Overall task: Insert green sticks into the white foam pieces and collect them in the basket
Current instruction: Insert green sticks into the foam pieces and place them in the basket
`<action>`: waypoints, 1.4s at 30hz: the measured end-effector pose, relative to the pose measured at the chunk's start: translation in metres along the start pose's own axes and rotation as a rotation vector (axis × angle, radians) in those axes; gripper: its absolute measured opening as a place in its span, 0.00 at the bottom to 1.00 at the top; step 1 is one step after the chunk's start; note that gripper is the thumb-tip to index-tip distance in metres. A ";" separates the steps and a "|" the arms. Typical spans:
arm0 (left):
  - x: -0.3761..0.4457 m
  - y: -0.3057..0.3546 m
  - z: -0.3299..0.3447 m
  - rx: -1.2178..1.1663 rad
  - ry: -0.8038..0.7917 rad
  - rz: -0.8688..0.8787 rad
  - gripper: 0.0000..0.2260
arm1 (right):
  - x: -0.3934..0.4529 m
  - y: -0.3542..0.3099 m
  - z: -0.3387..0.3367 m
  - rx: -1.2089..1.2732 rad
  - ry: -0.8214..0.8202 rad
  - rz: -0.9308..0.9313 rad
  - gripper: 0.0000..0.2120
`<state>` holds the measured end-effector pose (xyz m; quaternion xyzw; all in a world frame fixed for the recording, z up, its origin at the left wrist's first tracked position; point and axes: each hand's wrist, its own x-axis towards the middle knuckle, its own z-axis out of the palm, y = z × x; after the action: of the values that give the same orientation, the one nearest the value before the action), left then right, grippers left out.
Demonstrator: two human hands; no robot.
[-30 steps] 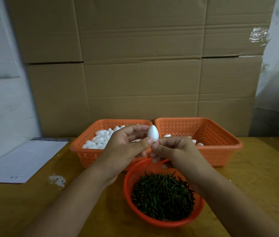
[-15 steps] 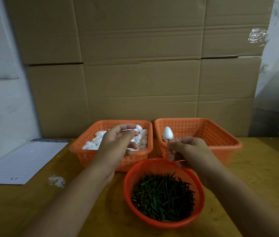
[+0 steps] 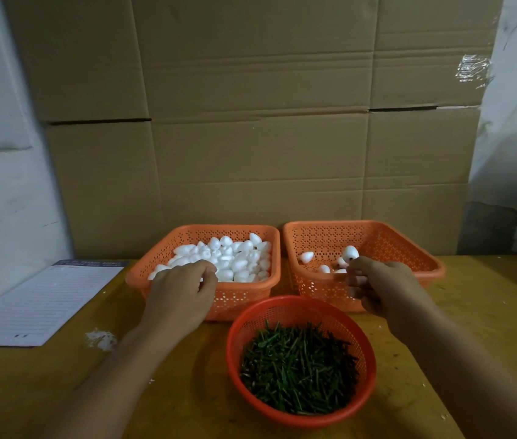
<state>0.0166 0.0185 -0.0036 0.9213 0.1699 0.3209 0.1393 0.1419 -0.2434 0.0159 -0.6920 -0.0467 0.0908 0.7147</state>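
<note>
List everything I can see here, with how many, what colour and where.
Left basket: one, orange, back left, heaped with foam pieces, many, white.
Right basket: one, orange, back right, a few white pieces inside.
Round basket: one, red-orange, front centre, full of sticks, many, green.
Notepad: one, white, left.
Cardboard boxes: several, brown, behind.
Table: one, yellow-brown.
Left hand: over left basket.
Right hand: at right basket.

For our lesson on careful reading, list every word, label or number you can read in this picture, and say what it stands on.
None can be read.
Notepad: dark header strip with print, too blurred to read.
Notepad, bottom edge: a small dark mark, too small to read.
Cardboard boxes and baskets: no print visible.
</note>
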 end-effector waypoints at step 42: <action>0.014 0.010 -0.010 -0.500 -0.081 -0.053 0.05 | -0.028 -0.008 0.023 -0.121 -0.205 -0.223 0.07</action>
<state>0.0229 0.0166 0.0148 0.8654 0.1037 0.3120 0.3781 0.1106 -0.2264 0.0266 -0.7114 -0.2012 0.0783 0.6688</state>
